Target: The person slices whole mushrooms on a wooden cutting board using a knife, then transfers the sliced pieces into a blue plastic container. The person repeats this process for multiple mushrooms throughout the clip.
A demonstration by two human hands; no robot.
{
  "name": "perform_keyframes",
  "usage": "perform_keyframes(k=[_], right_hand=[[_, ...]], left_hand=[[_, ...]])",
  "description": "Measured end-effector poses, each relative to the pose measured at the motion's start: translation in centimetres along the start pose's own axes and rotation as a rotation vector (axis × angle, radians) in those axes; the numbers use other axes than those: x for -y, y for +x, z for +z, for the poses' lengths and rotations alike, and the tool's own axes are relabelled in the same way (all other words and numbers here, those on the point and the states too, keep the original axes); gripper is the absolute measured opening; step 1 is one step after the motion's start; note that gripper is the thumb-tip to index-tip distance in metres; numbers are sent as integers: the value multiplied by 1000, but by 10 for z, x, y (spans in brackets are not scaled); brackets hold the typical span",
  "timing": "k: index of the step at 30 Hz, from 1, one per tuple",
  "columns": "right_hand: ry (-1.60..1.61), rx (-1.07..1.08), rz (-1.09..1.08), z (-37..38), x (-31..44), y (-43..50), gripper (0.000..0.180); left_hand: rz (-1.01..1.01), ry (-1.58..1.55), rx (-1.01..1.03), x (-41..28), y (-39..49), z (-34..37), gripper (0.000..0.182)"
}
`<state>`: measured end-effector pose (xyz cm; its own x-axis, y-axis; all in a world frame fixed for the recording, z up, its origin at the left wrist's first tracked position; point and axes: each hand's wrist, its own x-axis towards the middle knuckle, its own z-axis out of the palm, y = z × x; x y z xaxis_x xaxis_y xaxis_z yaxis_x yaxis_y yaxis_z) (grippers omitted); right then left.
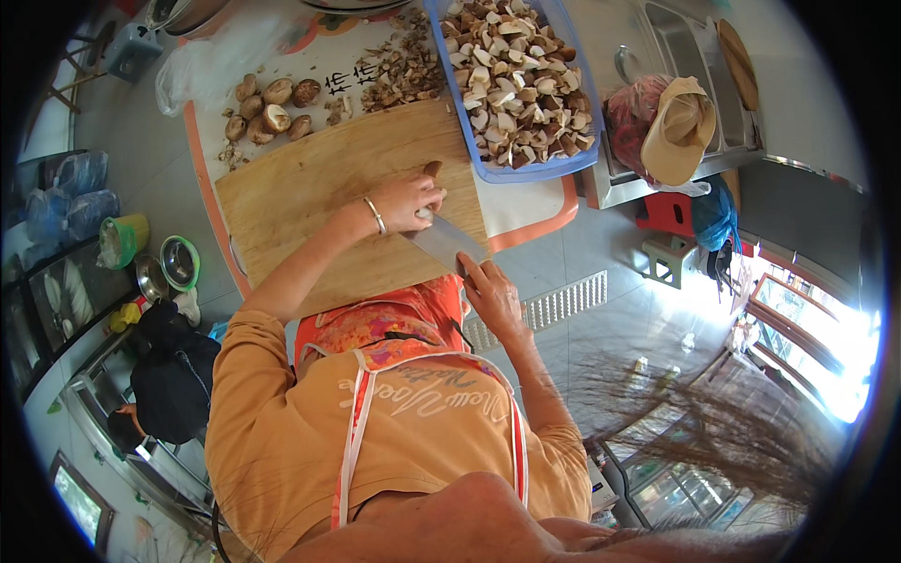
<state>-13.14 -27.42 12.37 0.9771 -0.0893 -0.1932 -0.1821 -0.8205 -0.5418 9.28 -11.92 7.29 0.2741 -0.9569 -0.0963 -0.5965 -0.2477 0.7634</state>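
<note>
My left hand [407, 201], with a metal bangle at the wrist, presses down on a mushroom on a wooden cutting board [317, 190]. A pale bit of the mushroom [424, 213] shows under the fingertips; the rest is covered. Beyond the fingers lies a brown mushroom piece [433, 169]. My right hand [493, 292] grips the handle of a wide-bladed kitchen knife [447, 241]. Its blade lies close to the left fingertips, over the board's right part. Several whole brown mushrooms [271, 112] sit behind the board. A blue plastic basket [469, 151] at the back right is heaped with cut mushroom chunks [521, 84].
Trimmed mushroom stems [405, 74] are piled between the whole mushrooms and the basket. A clear plastic bag [190, 74] lies at the table's back left. To the right stands a steel sink [676, 42], with a tan cap [679, 130] beside it. A person in black [172, 373] is at the left.
</note>
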Motion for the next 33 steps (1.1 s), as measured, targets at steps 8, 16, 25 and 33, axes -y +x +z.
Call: perform_keyframes(k=[8, 16, 25, 33], right_hand=[[9, 35, -78, -15, 1, -5, 29], [1301, 116, 667, 42, -34, -50, 16], [1690, 290, 855, 57, -49, -22, 11], [1592, 289, 690, 47, -23, 17, 13]], left_hand=[[-142, -121, 214, 13, -3, 9, 20], [-268, -124, -445, 42, 23, 19, 23], [-153, 131, -424, 21, 25, 53, 38], [-276, -172, -518, 16, 18, 26, 29]])
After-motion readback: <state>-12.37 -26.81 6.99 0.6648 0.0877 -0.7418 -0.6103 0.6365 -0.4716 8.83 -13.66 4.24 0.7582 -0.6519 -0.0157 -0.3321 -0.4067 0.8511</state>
